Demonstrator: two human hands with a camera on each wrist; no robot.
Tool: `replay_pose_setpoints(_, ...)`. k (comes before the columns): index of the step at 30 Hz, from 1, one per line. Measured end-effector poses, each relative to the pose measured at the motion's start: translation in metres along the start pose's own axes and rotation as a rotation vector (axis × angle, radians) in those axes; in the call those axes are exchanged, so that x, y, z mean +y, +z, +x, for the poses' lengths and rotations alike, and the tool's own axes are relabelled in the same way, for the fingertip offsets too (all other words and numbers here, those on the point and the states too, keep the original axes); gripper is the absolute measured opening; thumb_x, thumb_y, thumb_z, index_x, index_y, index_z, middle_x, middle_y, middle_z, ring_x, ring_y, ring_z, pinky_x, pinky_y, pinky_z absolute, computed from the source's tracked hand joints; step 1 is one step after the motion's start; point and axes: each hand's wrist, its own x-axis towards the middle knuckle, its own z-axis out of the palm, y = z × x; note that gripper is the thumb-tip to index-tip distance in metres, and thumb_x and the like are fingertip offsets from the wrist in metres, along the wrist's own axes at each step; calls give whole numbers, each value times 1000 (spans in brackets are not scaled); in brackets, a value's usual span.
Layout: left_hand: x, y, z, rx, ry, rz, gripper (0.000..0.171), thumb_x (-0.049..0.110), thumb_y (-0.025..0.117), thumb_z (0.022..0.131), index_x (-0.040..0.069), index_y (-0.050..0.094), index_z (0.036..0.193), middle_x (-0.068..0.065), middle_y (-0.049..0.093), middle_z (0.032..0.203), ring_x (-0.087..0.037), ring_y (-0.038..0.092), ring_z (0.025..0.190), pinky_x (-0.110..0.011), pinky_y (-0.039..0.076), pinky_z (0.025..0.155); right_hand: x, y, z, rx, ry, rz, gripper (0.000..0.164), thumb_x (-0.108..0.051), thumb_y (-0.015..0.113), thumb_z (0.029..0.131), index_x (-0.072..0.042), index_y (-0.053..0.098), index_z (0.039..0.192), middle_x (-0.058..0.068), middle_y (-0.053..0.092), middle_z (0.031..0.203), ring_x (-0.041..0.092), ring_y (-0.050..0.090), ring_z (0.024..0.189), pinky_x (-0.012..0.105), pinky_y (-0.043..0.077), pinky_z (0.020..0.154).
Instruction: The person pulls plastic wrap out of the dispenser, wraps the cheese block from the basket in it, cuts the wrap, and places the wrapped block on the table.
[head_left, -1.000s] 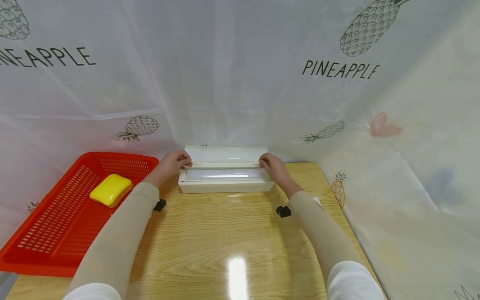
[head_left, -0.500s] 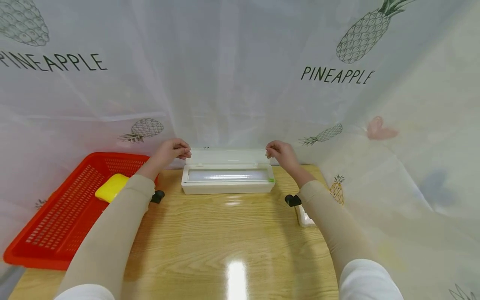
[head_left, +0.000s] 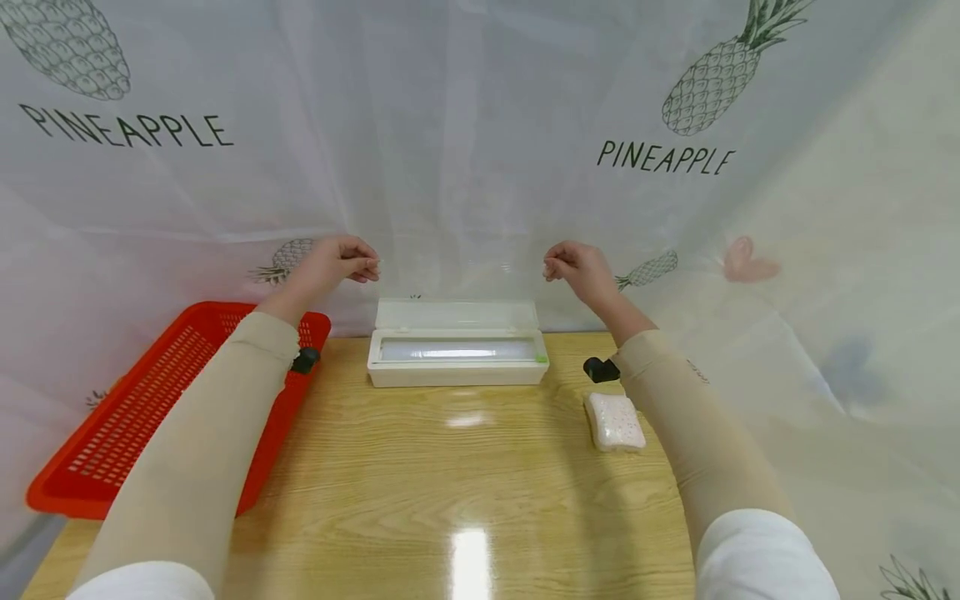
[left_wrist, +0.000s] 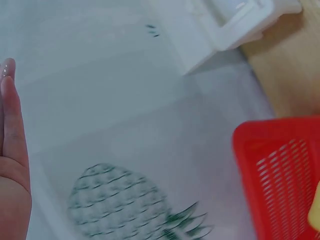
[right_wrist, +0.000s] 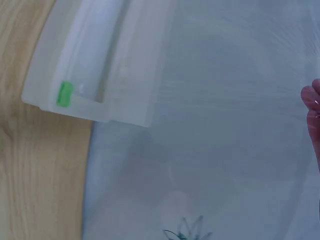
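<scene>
A white cling film dispenser (head_left: 457, 372) sits at the back of the table, its lid (head_left: 456, 314) raised and a roll (head_left: 457, 350) visible inside. From it a sheet of clear cling film (right_wrist: 225, 70) stretches up, showing as faint creases and glints. Above the dispenser's left end, my left hand (head_left: 343, 262) pinches one corner of the film between thumb and fingers. My right hand (head_left: 581, 267) pinches the other corner above the right end. Only fingertips of the right hand show in its wrist view, and the left hand is cut off at its view's edge.
To the left stands a red plastic basket (head_left: 161, 375), partly behind the left arm, with a yellow sponge (left_wrist: 315, 215) in it. A pale speckled block in clear wrap (head_left: 615, 422) lies on the wooden table (head_left: 420, 467) at right. A pineapple-print curtain (head_left: 450, 150) hangs close behind.
Both hands have risen from the dispenser opening to well above its lid, drawing the film up. The lid piece over the roll has swung back. The speckled block has come out from behind the right arm.
</scene>
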Motion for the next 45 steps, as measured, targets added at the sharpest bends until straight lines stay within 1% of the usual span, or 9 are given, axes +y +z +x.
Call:
replay_pose_setpoints(7, 25, -18, 3, 39, 13, -2, 24, 7, 57, 98, -11, 61, 114, -16, 70, 97, -14, 69, 81, -31, 56, 81, -21, -22, 8, 20, -37, 13, 21, -10, 53, 101, 8, 62, 109, 18, 67, 93, 28, 66, 84, 49, 52, 82)
replay_pose_setpoints(15, 55, -29, -5, 52, 16, 34, 27, 11, 57, 99, -10, 60, 117, -15, 70, 100, -9, 68, 81, -24, 55, 79, -39, -43, 13, 46, -39, 18, 22, -12, 54, 101, 6, 64, 109, 15, 68, 94, 22, 65, 83, 41, 53, 81)
replay_pose_setpoints(21, 74, -36, -15, 75, 34, 75, 29, 15, 57, 99, -7, 61, 118, -14, 69, 103, -11, 68, 84, -23, 54, 79, -56, -59, 9, 56, -50, 15, 22, -12, 54, 101, 6, 64, 108, 17, 68, 94, 21, 66, 83, 45, 52, 84)
replay_pose_setpoints(27, 93, -41, -28, 62, 50, 96, 30, 15, 57, 99, -7, 61, 119, -15, 69, 105, -11, 68, 85, -25, 54, 82, -69, -73, 1, 52, -72, 10, 20, -11, 55, 100, 4, 61, 112, 17, 69, 93, 17, 66, 81, 31, 54, 79)
replay_pose_setpoints(29, 98, -41, -35, 58, 54, 112, 29, 15, 57, 99, -6, 61, 119, -14, 69, 106, -12, 68, 86, -29, 54, 84, -74, -77, -5, 37, -97, 17, 17, -7, 54, 100, 4, 59, 111, 18, 69, 92, 15, 67, 80, 26, 53, 77)
replay_pose_setpoints(33, 106, -42, -48, 55, 70, 144, 26, 15, 56, 100, -2, 63, 117, -14, 69, 106, -14, 68, 89, -30, 53, 87, -85, -87, -17, -24, -142, 14, 14, -1, 51, 100, 4, 62, 106, 19, 68, 92, 14, 66, 81, 26, 53, 77)
replay_pose_setpoints(39, 115, -42, -66, 43, 92, 166, 23, 15, 57, 99, 0, 65, 115, -12, 70, 104, -15, 67, 90, -22, 54, 81, -100, -102, -35, -189, -128, -38, 26, -3, 45, 102, 1, 69, 112, 15, 69, 100, 17, 66, 91, 35, 48, 92)
replay_pose_setpoints(42, 120, -42, -74, 45, 100, 189, 23, 15, 58, 99, 0, 66, 114, -12, 70, 103, -16, 67, 90, -22, 54, 81, -107, -108, -42, -233, -89, -9, 24, -5, 51, 100, 1, 68, 115, 13, 70, 103, 16, 66, 96, 31, 48, 93)
replay_pose_setpoints(45, 126, -42, -82, 55, 104, 207, 22, 16, 59, 99, 1, 67, 113, -11, 70, 102, -15, 66, 89, -21, 53, 81, -113, -110, -48, -215, -72, 3, 22, -6, 62, 95, 0, 69, 115, 12, 70, 104, 14, 67, 95, 24, 51, 86)
